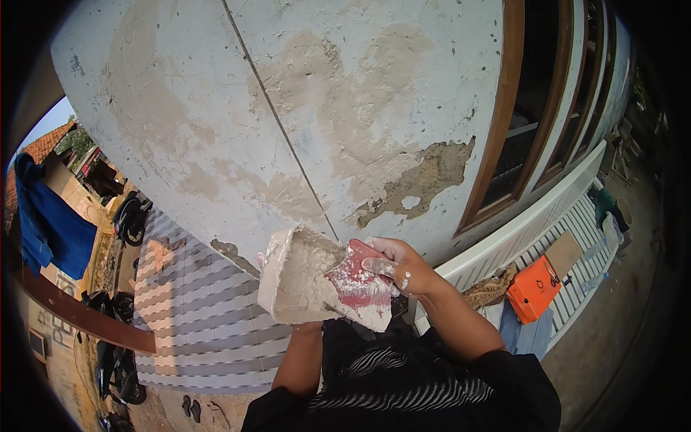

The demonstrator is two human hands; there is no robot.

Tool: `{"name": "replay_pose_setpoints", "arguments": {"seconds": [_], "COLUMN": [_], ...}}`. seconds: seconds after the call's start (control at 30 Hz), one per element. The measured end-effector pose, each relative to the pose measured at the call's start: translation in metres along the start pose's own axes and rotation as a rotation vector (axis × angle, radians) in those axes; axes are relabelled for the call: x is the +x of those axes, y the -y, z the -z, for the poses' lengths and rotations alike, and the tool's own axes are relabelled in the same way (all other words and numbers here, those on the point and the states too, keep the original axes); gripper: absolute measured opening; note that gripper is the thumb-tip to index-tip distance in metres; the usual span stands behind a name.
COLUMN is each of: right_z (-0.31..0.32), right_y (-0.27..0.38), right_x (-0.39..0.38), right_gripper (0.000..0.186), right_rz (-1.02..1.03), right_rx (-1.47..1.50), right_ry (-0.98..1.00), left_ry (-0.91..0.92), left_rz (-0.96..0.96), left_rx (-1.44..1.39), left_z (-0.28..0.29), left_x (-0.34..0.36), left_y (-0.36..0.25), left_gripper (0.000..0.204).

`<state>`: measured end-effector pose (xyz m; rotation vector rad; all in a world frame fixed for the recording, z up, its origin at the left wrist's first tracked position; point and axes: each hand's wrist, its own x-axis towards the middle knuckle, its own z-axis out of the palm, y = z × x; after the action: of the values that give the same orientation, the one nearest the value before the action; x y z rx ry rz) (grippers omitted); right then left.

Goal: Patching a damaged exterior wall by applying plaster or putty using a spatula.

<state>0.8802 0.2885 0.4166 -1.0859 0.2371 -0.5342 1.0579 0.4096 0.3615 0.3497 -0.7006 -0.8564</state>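
My left hand (262, 263) is mostly hidden behind a pale container (276, 281) of beige plaster paste (313, 277), holding it by its side; only a little of its fingers shows. My right hand (394, 263) is closed on a red, paste-smeared scraper (358, 284), thumb on its face, with the tool's edge at the container's inner right side. Above them stands a white wall (165, 79) with beige patches (295, 65), a long dark diagonal line and a flaked, darker area (432, 173) at lower right.
Right: wood-framed windows (529, 101) and a white slatted bench (576, 263) carrying an orange box (533, 295) and cardboard (558, 252). Left: striped tiled floor (187, 338), parked motorbikes (133, 223), a blue cloth (54, 223), a brown beam (90, 320) and sandals (191, 408).
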Motion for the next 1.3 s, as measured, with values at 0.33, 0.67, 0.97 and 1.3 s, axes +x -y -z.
{"name": "replay_pose_setpoints", "arguments": {"seconds": [0.33, 0.67, 0.97, 1.3], "right_z": [0.008, -0.011, -0.005, -0.003], "right_y": [0.003, 0.002, 0.006, -0.004], "right_x": [-0.005, -0.005, -0.006, 0.002], "right_gripper": [0.034, 0.025, 0.027, 0.027], "right_rz": [0.108, 0.052, 0.015, -0.190], "right_rx": [-0.189, -0.048, -0.157, 0.084], "right_ry": [-0.033, -0.030, 0.011, 0.058], "left_ry": [0.068, -0.008, -0.129, 0.457], "left_rz": [-0.318, -0.122, -0.079, 0.143], "left_rx": [0.487, 0.108, -0.136, -0.450], "left_z": [-0.014, -0.004, 0.001, -0.053], "left_x": [0.005, 0.003, 0.004, 0.030], "left_y": [-0.002, 0.001, -0.001, 0.001], "left_gripper": [0.088, 0.079, 0.075, 0.070]}}
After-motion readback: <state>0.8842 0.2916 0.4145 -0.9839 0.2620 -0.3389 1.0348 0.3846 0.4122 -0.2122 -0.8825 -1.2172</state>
